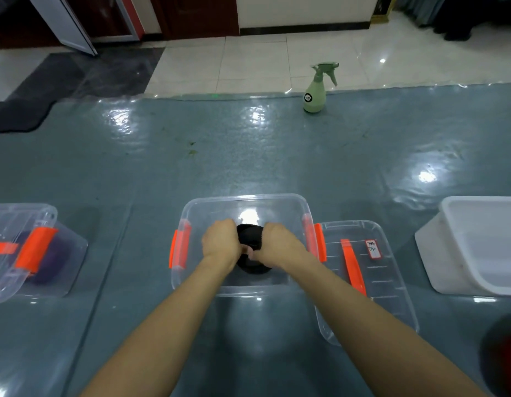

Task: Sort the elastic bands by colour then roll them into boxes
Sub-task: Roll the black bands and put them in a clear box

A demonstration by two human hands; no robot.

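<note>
A rolled black elastic band (pixel 250 239) sits inside the clear plastic box (pixel 243 203) with orange latches at the centre of the table. My left hand (pixel 221 240) grips the roll's left side and my right hand (pixel 277 245) grips its right side, thumbs meeting in front. Part of the roll is hidden behind my fingers. At the left, a second clear box (pixel 65 270) holds a purple roll (pixel 52 265), with its lid (pixel 16 242) lying askew over it.
The centre box's clear lid (pixel 371 285) with an orange handle lies just right of it. A white tub (pixel 474 245) stands at the far right. A green spray bottle (pixel 317 88) stands at the table's far edge. A dark red object (pixel 503 356) shows at the bottom right.
</note>
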